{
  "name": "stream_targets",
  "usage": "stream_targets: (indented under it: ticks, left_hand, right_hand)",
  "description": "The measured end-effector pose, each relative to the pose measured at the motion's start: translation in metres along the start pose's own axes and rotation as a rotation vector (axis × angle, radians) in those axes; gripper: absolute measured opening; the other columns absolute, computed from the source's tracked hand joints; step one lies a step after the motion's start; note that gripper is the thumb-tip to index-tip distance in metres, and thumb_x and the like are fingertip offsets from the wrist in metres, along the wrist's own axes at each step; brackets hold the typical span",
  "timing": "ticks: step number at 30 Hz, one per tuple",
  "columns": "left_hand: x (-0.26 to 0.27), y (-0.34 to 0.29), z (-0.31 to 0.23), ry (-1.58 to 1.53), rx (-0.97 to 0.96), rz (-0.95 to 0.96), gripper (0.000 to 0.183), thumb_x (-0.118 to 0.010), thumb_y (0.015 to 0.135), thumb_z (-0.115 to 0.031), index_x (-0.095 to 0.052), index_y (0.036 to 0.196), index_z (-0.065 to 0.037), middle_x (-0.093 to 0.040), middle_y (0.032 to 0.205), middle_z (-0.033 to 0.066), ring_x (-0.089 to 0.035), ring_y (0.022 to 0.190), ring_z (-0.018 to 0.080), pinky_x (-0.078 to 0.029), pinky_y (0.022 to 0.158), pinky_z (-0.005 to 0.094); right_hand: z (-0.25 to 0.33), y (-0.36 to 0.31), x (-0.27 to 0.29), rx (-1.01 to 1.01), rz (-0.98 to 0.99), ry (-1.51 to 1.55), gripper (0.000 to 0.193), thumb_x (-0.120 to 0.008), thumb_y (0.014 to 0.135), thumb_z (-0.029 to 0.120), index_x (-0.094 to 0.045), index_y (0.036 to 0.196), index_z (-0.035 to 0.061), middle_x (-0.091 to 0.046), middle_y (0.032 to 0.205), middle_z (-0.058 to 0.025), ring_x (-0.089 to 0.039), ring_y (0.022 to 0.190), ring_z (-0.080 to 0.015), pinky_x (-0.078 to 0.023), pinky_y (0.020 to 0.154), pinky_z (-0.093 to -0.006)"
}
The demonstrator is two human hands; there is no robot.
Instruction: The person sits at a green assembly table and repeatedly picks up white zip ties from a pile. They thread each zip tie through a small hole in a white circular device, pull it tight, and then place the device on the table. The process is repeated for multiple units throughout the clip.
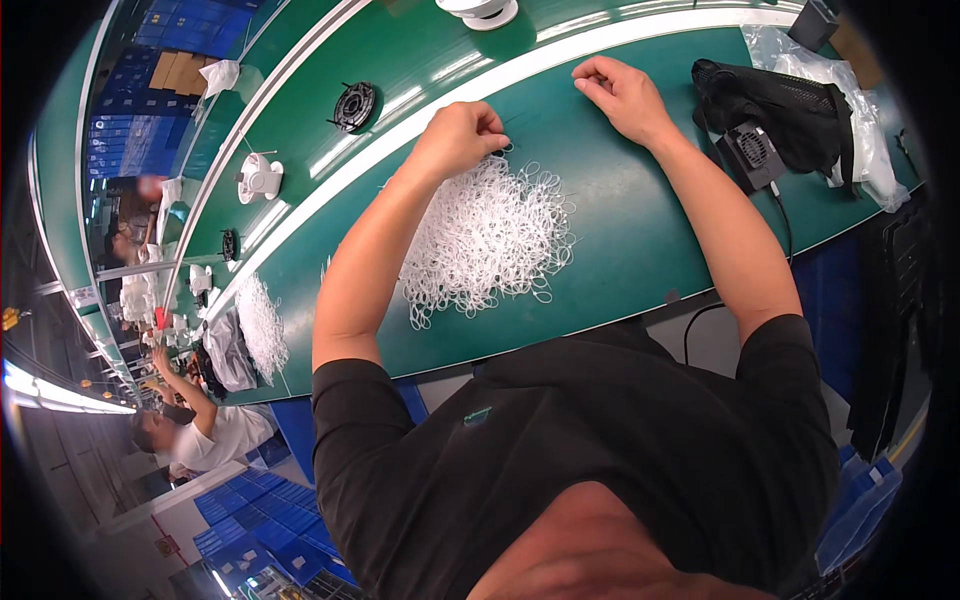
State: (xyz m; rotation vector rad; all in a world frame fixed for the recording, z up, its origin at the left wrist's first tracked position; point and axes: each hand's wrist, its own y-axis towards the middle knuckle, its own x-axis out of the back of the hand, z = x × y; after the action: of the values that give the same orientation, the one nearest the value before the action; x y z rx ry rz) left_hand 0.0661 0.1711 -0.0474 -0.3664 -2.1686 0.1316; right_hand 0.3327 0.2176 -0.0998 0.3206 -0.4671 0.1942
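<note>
A heap of white looped cords (490, 235) lies on the green table in front of me. At its far edge is my left hand (460, 138), thumb and fingers pinched together. A small loop shows just by those fingertips, but whether they grip it is not clear. Farther right, apart from the heap, my right hand (622, 98) hovers over the tabletop with its fingers curled and its thumb against them. Anything between those fingers is too small to make out.
A black mesh bag (775, 110) and a black boxy device (752, 155) with a cable lie at the right, beside clear plastic (865, 130). Beyond the white rail are a black round part (354, 107) and white fixtures (260, 177). Another cord pile (261, 330) and a co-worker (205, 430) are left.
</note>
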Motion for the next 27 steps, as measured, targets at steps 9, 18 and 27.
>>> stream_targets:
  ticks: [9,18,27]
  left_hand:
    - [-0.001,-0.005,0.003,0.131,-0.099,0.093,0.016,-0.077,0.078,-0.013,-0.070,0.089,-0.004,-0.071,0.084,0.0103,-0.068,0.080,0.0258,-0.052,0.073,0.0373]
    - [-0.002,-0.017,0.006,0.143,-0.128,0.087,0.014,-0.072,0.082,-0.014,-0.070,0.093,-0.006,-0.071,0.090,0.0106,-0.067,0.086,0.0284,-0.052,0.076,0.0391]
    - [0.009,-0.015,0.000,0.329,-0.194,0.235,0.015,-0.074,0.081,-0.012,-0.067,0.092,-0.004,-0.068,0.089,0.0114,-0.064,0.083,0.0242,-0.050,0.075,0.0356]
  right_hand:
    - [0.005,-0.002,-0.007,-0.011,0.007,0.032,0.020,-0.065,0.091,0.022,-0.068,0.103,0.0069,-0.068,0.086,-0.0016,-0.057,0.070,-0.0130,-0.048,0.069,-0.0285]
    - [0.002,-0.004,-0.017,0.036,-0.005,0.035,0.019,-0.066,0.092,0.019,-0.068,0.103,0.0042,-0.064,0.081,0.0014,-0.051,0.066,-0.0067,-0.045,0.065,-0.0235]
    - [0.004,-0.002,-0.019,0.022,0.009,0.023,0.018,-0.066,0.092,0.018,-0.068,0.104,0.0045,-0.064,0.083,0.0012,-0.051,0.068,-0.0069,-0.045,0.066,-0.0233]
